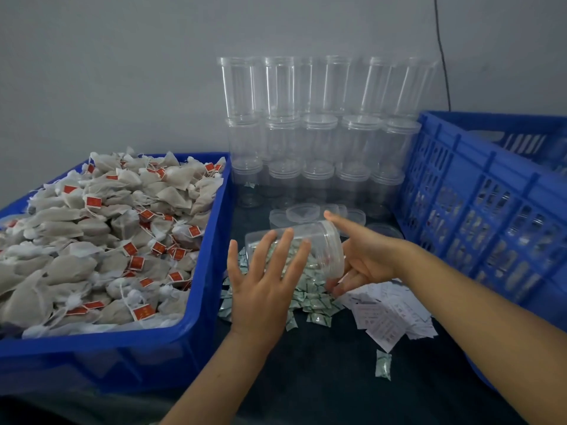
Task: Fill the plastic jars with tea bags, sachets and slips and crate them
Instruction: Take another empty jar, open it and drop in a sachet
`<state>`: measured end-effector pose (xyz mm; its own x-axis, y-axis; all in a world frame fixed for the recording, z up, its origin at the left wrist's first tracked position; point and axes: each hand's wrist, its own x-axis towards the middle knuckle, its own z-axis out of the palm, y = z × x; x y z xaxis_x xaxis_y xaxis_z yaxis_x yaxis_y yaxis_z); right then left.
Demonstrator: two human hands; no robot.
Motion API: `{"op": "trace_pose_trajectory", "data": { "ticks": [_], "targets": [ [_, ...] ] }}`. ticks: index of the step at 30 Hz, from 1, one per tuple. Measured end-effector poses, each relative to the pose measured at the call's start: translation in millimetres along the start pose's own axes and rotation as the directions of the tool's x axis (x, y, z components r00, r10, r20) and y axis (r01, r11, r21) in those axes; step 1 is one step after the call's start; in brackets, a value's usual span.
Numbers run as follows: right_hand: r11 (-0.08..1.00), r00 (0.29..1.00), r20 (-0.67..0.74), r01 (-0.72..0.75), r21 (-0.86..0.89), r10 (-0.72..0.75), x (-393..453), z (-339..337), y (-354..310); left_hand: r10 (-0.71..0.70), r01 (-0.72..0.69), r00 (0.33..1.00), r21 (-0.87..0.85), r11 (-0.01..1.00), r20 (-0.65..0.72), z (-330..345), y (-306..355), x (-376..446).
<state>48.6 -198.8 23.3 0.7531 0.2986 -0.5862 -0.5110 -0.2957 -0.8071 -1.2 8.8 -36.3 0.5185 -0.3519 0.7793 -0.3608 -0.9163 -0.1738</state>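
your right hand (365, 259) grips the tipped jar (302, 250), mouth toward 3 o'clock for loading. your left hand (264, 280), fingers spread, steadies its side.

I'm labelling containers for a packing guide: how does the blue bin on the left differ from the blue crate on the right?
The blue bin has solid walls; the blue crate has slotted lattice walls. The bin is low and heaped with tea bags that show above its rim, while the crate stands taller, and jar-like shapes show only dimly through its slots. Both are blue plastic, flanking the stacked empty jars.
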Motion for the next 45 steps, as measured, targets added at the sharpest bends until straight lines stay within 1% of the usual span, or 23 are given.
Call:
{"op": "trace_pose_trajectory", "data": {
  "ticks": [2, 4, 6, 9, 10, 11, 13, 14, 15, 17, 20, 22, 24, 25, 29, 31, 34, 38, 40, 41, 42, 43, 45],
  "targets": [
    [0.998, 0.999, 0.015, 0.036, 0.052, -0.036, 0, 0, 2, -0.005, 0.005, 1.000, 0.001, 1.000, 0.007, 1, 2, -1],
    [0.997, 0.996, 0.024, 0.081, 0.017, -0.081, -3, -1, 3, -0.021, 0.022, 0.999, -0.043, 0.999, 0.025, 2, 1, -2],
    [0.986, 0.989, 0.011, 0.151, -0.071, -0.150, -7, -3, 3, -0.043, 0.054, 0.996, -0.137, 0.989, 0.081, 2, 0, -2],
    [0.918, 0.961, 0.020, 0.271, -0.289, -0.277, -12, -5, 0, -0.081, 0.175, 0.959, -0.343, 0.923, 0.270, 4, -4, -3],
    [0.882, 0.949, 0.039, 0.305, -0.360, -0.312, -14, -6, -1, -0.096, 0.251, 0.932, -0.433, 0.866, 0.348, 5, -5, -3],
    [0.845, 0.938, 0.058, 0.333, -0.418, -0.341, -16, -7, -3, -0.109, 0.353, 0.893, -0.528, 0.772, 0.437, 7, -7, -3],
    [0.805, 0.913, 0.092, 0.395, -0.443, -0.397, -20, -13, -8, -0.141, 0.558, 0.807, -0.662, 0.500, 0.574, 12, -11, -4],
    [0.802, 0.897, 0.102, 0.431, -0.414, -0.430, -22, -17, -10, -0.163, 0.624, 0.773, -0.690, 0.367, 0.613, 15, -14, -4],
    [0.803, 0.878, 0.096, 0.468, -0.368, -0.468, -21, -22, -12, -0.184, 0.658, 0.752, -0.703, 0.269, 0.633, 17, -16, -5],
    [0.799, 0.830, -0.004, 0.536, -0.272, -0.558, -14, -31, -15, -0.217, 0.677, 0.734, -0.718, 0.162, 0.644, 20, -18, -6],
    [0.779, 0.724, -0.289, 0.577, -0.243, -0.626, 17, -39, -17, -0.263, 0.680, 0.719, -0.728, 0.081, 0.643, 22, -13, -8],
    [0.806, 0.660, -0.465, 0.517, -0.289, -0.590, 43, -40, -15, -0.285, 0.679, 0.713, -0.732, 0.054, 0.640, 23, -9, -10],
    [0.839, 0.607, -0.579, 0.402, -0.367, -0.544, 69, -38, -10, -0.303, 0.679, 0.707, -0.733, 0.040, 0.638, 27, -7, -14],
    [0.854, 0.596, -0.613, 0.334, -0.399, -0.520, 81, -36, -7, -0.312, 0.683, 0.702, -0.730, 0.040, 0.640, 29, -6, -16],
    [0.854, 0.608, -0.659, 0.061, -0.516, -0.442, 110, -28, -1, -0.332, 0.682, 0.704, -0.728, 0.068, 0.628, 31, -6, -21],
    [0.848, 0.615, -0.669, 0.001, -0.529, -0.418, 115, -26, -4, -0.343, 0.689, 0.697, -0.721, 0.074, 0.630, 32, -8, -21],
    [0.844, 0.632, -0.663, -0.025, -0.537, -0.403, 118, -27, -7, -0.359, 0.708, 0.678, -0.701, 0.085, 0.642, 31, -9, -19],
    [0.833, 0.659, -0.631, -0.012, -0.553, -0.409, 115, -28, -11, -0.385, 0.735, 0.650, -0.671, 0.097, 0.656, 30, -6, -17],
    [0.821, 0.644, -0.630, -0.004, -0.571, -0.434, 108, -26, -14, -0.388, 0.750, 0.632, -0.656, 0.085, 0.671, 28, -4, -16],
    [0.826, 0.628, -0.628, 0.043, -0.562, -0.460, 101, -23, -15, -0.391, 0.755, 0.623, -0.651, 0.077, 0.677, 27, -3, -14],
    [0.839, 0.614, -0.619, 0.137, -0.526, -0.489, 92, -19, -16, -0.398, 0.761, 0.613, -0.645, 0.067, 0.682, 25, -2, -13],
    [0.851, 0.617, -0.596, 0.273, -0.450, -0.513, 80, -14, -13, -0.405, 0.768, 0.602, -0.638, 0.058, 0.688, 23, -1, -11],
    [0.824, 0.658, -0.507, 0.517, -0.234, -0.557, 56, 5, -10, -0.417, 0.777, 0.584, -0.628, 0.039, 0.697, 16, 1, -7]
  ]
}}
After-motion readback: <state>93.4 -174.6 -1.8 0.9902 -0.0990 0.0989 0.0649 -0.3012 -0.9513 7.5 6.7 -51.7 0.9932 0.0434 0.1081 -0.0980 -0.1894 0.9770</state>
